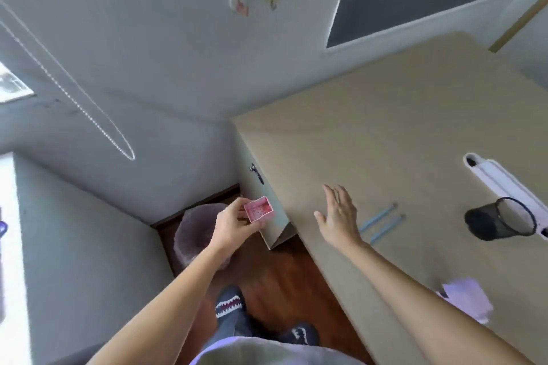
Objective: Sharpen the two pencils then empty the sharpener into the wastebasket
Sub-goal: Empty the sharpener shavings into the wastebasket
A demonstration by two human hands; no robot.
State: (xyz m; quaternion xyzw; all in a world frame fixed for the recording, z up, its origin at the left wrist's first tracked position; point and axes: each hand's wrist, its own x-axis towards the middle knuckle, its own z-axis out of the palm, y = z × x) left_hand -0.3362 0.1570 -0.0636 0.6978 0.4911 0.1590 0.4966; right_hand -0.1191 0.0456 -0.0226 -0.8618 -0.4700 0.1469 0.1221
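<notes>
A small pink sharpener tray is pinched in the left hand, held above a pinkish wastebasket on the floor. The right hand is spread flat over the counter, beside two blue pencils.

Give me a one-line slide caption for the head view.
Left hand holds the pink sharpener tray above the wastebasket; right hand open over the desk.
</notes>
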